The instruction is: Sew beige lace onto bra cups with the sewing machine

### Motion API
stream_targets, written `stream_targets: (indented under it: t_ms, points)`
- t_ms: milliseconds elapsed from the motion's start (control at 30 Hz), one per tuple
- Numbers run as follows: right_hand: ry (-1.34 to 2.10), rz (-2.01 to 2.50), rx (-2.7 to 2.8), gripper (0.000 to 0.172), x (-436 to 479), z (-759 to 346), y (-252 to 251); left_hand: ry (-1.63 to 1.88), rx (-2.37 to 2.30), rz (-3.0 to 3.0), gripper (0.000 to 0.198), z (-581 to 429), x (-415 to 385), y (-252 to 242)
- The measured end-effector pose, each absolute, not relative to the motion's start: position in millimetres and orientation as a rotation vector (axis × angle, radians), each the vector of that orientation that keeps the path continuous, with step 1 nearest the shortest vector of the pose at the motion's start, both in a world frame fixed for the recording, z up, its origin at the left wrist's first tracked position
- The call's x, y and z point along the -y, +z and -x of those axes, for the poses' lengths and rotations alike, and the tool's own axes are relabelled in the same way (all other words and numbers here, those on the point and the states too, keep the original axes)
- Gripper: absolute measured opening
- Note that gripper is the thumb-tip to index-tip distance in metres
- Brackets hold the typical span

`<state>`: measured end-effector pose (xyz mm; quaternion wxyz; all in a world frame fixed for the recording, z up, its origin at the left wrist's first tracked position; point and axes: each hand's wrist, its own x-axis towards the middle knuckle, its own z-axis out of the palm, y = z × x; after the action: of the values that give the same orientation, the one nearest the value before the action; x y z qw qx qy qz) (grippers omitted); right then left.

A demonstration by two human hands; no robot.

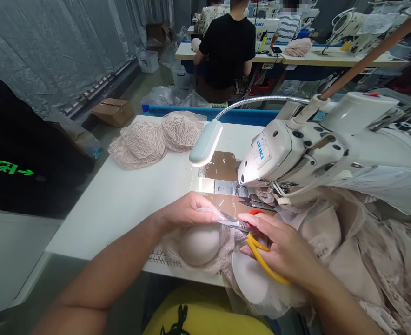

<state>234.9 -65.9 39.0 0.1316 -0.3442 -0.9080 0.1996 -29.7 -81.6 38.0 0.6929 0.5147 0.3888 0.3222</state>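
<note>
My left hand [188, 211] is closed, pinching the lace edge of a beige padded bra [200, 244] that lies at the table's near edge. My right hand [278, 246] is wrapped round yellow-handled thread snips [247, 232]. Their blades point left and meet the lace right by my left fingertips. A second cup of the bra [250, 279] sits under my right hand.
A white Juki sewing machine [296, 149] stands to the right, with a gooseneck lamp [205, 144] over the white table [122, 200]. Another pair of snips [257, 203] lies by the needle. Finished lace bras [156, 137] are piled far left, more garments [366, 251] to the right. A person in black [226, 51] sits ahead.
</note>
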Motion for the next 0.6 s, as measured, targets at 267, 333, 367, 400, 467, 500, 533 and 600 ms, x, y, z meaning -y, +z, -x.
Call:
stream_targets:
  t_ms: [267, 333, 367, 400, 467, 500, 533, 600]
  points:
    - [0.639, 0.987, 2.617, 0.043, 72.8, -227.1, 43.1, 0.7, -0.936, -1.19, 0.028, 31.4, 81.0, 31.3]
    - [0.674, 0.991, 2.613, 0.04, 74.1, -226.2, 43.5, 0.7, -0.928, -1.206, 0.029, 31.7, 80.7, 29.5]
    - [0.688, 0.99, 2.609, 0.039, 74.4, -226.0, 43.7, 0.698, -0.927, -1.212, 0.029, 31.7, 80.6, 29.2]
    - [0.696, 0.983, 2.603, 0.037, 74.5, -225.9, 43.8, 0.696, -0.93, -1.211, 0.029, 31.6, 80.6, 29.3]
    - [0.693, 0.966, 2.592, 0.035, 74.2, -226.0, 43.8, 0.689, -0.95, -1.21, 0.03, 31.0, 80.6, 30.7]
    - [0.691, 0.957, 2.588, 0.033, 73.9, -226.0, 43.7, 0.684, -0.964, -1.218, 0.03, 30.5, 80.6, 31.9]
    - [0.699, 0.949, 2.587, 0.032, 73.7, -225.9, 43.4, 0.677, -0.977, -1.233, 0.03, 30.0, 80.5, 33.3]
    - [0.728, 0.956, 2.585, 0.032, 74.2, -225.2, 42.9, 0.645, -1.005, -1.281, 0.031, 28.8, 80.4, 36.2]
